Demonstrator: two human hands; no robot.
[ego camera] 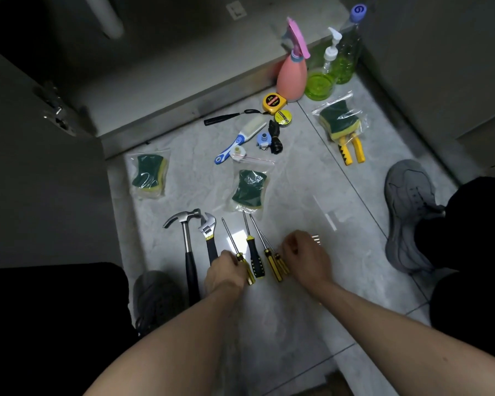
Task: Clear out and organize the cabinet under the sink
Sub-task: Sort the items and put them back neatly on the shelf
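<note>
Curling fingers [290,248] around screwdrivers [272,261]

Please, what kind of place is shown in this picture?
Probably a kitchen floor in front of an open sink cabinet: a drain pipe inside, bagged sponges, and spray bottles on the tiles.

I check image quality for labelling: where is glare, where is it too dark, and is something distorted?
Head view: glare on the floor tile between the screwdrivers; cabinet interior and frame corners nearly black; wide-angle bending of edges; right hand slightly blurred.
</note>
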